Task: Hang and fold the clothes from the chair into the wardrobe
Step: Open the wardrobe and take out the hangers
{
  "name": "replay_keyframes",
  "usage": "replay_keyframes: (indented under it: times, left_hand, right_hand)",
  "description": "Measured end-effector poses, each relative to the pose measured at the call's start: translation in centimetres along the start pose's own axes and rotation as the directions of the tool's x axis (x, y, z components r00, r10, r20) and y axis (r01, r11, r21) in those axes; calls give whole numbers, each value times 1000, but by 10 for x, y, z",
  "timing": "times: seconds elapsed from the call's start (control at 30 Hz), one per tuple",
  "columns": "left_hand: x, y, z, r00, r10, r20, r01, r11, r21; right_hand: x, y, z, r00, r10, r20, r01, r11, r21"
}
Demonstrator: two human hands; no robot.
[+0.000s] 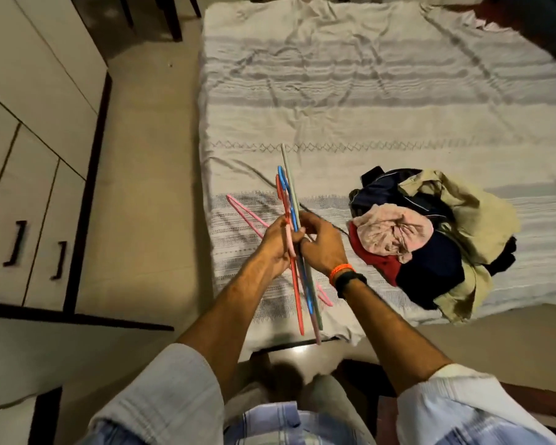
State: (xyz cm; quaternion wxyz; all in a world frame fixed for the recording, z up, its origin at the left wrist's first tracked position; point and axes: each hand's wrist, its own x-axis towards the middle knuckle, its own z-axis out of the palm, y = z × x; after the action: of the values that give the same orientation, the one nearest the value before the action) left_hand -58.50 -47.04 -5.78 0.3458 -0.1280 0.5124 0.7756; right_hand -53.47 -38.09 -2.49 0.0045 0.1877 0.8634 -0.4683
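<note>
Head view. The bed (pixel 366 107) is the reference landmark; it carries a pale striped sheet and fills the upper right of the frame.

My left hand (pixel 275 248) and my right hand (pixel 323 245) are raised together over the near left part of the bed. Both are curled round a bundle of hangers (pixel 294 239), the hands touching each other around it. The bundle stands nearly upright and slightly tilted. It contains red, blue, grey and pink plastic hangers seen edge-on; their upper ends rise above my hands, and their lower ends reach down past the near edge of the bed.

One pink hanger (pixel 244 211) lies flat on the bed to the left of the bundle, partly hidden behind my left hand. Whether it touches the bundle cannot be determined.

The pile of clothes (pixel 430 242) rests on the near right part of the bed, to the right of my right hand and apart from it. Visible in it are dark navy, red, pale pink and khaki garments, heaped and unfolded.

The wardrobe (pixel 29 139) stands to the left of the bed, across a strip of floor (pixel 148 187). Its cream doors are closed, with two dark handles showing.

My right wrist carries an orange band (pixel 341 272) and a black band (pixel 350 281).
</note>
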Motion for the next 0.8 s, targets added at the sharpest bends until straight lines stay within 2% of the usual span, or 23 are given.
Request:
replay_keyframes:
  times: [0.13, 0.23, 0.27, 0.33, 0.37, 0.43, 0.47, 0.5, 0.6, 0.8]
  left_hand:
    - [40, 25, 7, 990, 14, 139, 3, 993, -122]
    - [63, 26, -6, 987, -23, 158, 54, 979, -197]
    - [70, 20, -17, 992, -61, 111, 80, 980, -180]
    - [86, -2, -51, 989, -136, -60, 139, 989, 43]
    - [94, -13, -71, 964, -173, -200, 211, 959, 187]
    - [101, -30, -108, 868, -239, -436, 423, 816, 393]
    - [98, -35, -119, 815, -283, -505, 508, 768, 390]
    - [96, -39, -126, 792, -312, -524, 537, 764, 357]
    - [97, -48, -127, 822, -269, -502, 488, 788, 376]
    - [92, -28, -103, 912, -163, -377, 351, 785, 510]
  right_hand:
    - [41, -11, 5, 976, -131, -174, 95, 975, -201]
    - [64, -6, 14, 961, -211, -176, 151, 941, -303]
    - [69, -1, 18, 968, -208, -142, 153, 934, -323]
    - [75, 16, 28, 996, -91, -5, 85, 946, -313]
    - [78, 26, 32, 997, 0, 83, 26, 951, -308]
    - [82, 49, 38, 955, 192, 225, -104, 931, -351]
    - [81, 59, 41, 926, 266, 267, -156, 916, -371]
    - [80, 68, 43, 908, 310, 281, -197, 909, -367]
    - [74, 87, 50, 903, 361, 235, -300, 918, -259]
    - [72, 82, 42, 919, 363, 151, -343, 929, -142]
